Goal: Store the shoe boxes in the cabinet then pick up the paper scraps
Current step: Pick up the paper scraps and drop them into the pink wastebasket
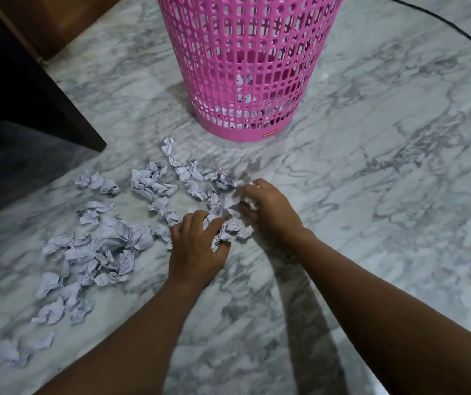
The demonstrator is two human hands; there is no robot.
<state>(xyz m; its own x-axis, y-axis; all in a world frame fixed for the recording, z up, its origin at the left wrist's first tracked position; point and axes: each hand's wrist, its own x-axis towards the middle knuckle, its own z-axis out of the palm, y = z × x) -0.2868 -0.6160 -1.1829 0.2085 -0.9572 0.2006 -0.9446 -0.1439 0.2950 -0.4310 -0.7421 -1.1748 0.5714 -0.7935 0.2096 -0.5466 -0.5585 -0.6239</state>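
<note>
Crumpled paper scraps (109,246) lie scattered over the marble floor (385,181), thickest to the left of the hands and thinning toward a dark cabinet edge (57,89); a few more show through the holes at the bottom of the pink basket (245,67), which stands well apart beyond the pile. No shoe boxes are in view, so the work seems to be in its second half, the gathering. The left hand (197,249) rests palm down with fingers curled over a small wad, its grip closing on paper against the floor. The right hand (263,206) is clenched around a bunch of scraps, white paper showing between thumb and fingers. These scraps look very light and soft; they should compress easily and spring back a little, so a loose hold would likely shed pieces on the way to the basket. Raking several together and squeezing them into one ball from above seems the surest hold. The smooth floor gives little friction, so single scraps may slide away under a fingertip rather than lift.
</note>
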